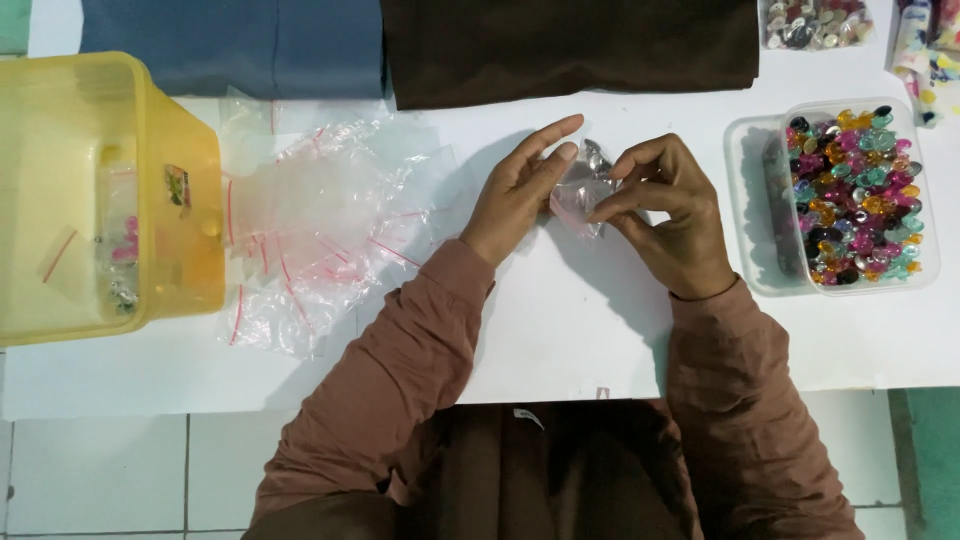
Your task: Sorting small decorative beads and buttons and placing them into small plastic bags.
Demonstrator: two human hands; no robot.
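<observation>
1. Head view, hands: the left hand (517,195) and the right hand (668,212) meet above the middle of the white worktop (560,330), toward its far edge.
2. Both hands hold a small clear plastic pouch with a pinkish tint (583,190). The left hand's fingers are extended and lie against the pouch's left side; the right hand's thumb and fingers pinch its right side.
3. A small silvery piece shows at the top of the pouch; what it is cannot be told.
4. Left of the hands, a loose heap of clear plastic zip bags with red seal strips (320,230) lies on the worktop.
5. At the left edge stands a translucent yellow plastic tub (175,260), with a few small bagged items inside.
6. Near the right edge stands a clear rectangular plastic container filled with multicoloured oval gems (858,195), set on its clear lid (750,210).
7. Along the far edge lie a folded blue cloth (235,45) and a folded dark brown cloth (570,45).
8. At the far right corner lies a clear bag of mixed beads (815,22).
</observation>
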